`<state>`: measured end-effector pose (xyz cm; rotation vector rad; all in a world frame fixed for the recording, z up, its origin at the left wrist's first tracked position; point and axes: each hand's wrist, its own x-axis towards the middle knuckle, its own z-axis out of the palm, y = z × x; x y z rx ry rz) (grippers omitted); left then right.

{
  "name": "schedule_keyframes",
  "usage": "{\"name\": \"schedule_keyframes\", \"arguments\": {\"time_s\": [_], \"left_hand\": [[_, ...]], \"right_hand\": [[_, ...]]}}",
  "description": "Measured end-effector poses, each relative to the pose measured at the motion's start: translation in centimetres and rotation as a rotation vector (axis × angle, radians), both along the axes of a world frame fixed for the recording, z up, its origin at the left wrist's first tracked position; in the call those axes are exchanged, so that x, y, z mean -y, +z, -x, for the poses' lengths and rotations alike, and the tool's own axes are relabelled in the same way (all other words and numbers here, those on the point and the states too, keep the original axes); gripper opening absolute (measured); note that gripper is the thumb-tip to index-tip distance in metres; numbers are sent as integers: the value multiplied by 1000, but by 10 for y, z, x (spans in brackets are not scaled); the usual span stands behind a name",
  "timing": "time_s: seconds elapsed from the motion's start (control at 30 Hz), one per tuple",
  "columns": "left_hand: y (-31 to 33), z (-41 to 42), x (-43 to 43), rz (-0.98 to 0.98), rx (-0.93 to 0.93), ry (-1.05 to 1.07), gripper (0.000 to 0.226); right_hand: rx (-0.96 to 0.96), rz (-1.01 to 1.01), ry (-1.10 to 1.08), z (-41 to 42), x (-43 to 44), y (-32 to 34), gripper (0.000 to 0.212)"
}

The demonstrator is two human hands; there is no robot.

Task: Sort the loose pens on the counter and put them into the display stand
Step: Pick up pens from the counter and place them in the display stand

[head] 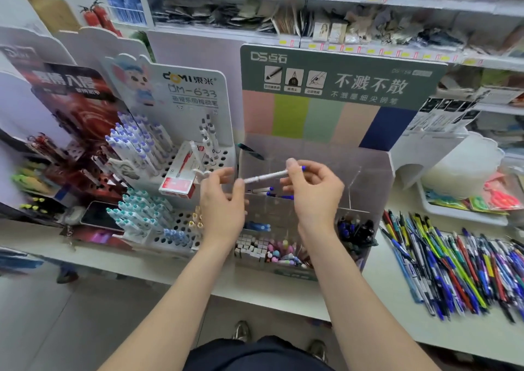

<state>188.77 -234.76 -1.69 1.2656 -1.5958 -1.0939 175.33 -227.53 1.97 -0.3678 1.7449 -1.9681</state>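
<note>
**One white pen held over the clear stand**

The right hand (314,192) pinches a slim white pen with a blue end (266,176) between its thumb and curled fingers, close to the blue end. The pen lies nearly level, grey tip pointing left, above the upper tier of the stand. The left hand (224,200) has loosely curled fingers, and its thumb tip meets the grey tip. Whether it actually grips the pen cannot be told.

Under both hands stands the clear acrylic display stand with a grey-green header card (371,172), set on the white counter (170,265). The card carries three small icons and five colour bands: pink, lime, mint, peach and navy. In the tier just below the held pen lie about three white-and-blue pens (268,193). One dark teal pen (251,151) rests tilted at the stand's back left edge. The front compartments hold a block of grey-white square-capped pens (251,247), a bunch of pink pastel pens (283,253) and a cluster of dark blue and black pens (354,229), each too dense to count.

To the right, a heap of loose pens in blue, red, green, yellow and black (453,263) lies flat on the counter, far too many to count. To the left stands a white perforated stand with a cartoon header (195,115), and one red-and-white box (181,180) leans on it.
</note>
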Motion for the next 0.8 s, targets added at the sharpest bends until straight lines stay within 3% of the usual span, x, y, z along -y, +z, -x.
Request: {"name": "schedule_keyframes", "arguments": {"time_s": [0.13,0.27,0.33,0.43,0.53,0.8], "left_hand": [[-11,-7,2,167,225,-62,23],[-16,-8,-1,237,307,-144,18],[-19,-7,-5,257,319,-191,14],[-16,0,-15,282,330,-255,8],[-11,18,-33,246,336,-375,13],[-6,96,-128,42,430,-1090,5]], "right_hand": [[-560,-61,-44,-1,10,-18,10],[-1053,-294,180,-11,21,-51,15],[-1166,-416,215,-15,16,-62,18],[-1149,-420,217,-10,-5,-58,27],[-974,-305,192,7,-40,-47,26],[-506,-429,-131,89,-166,-51,38]]}}
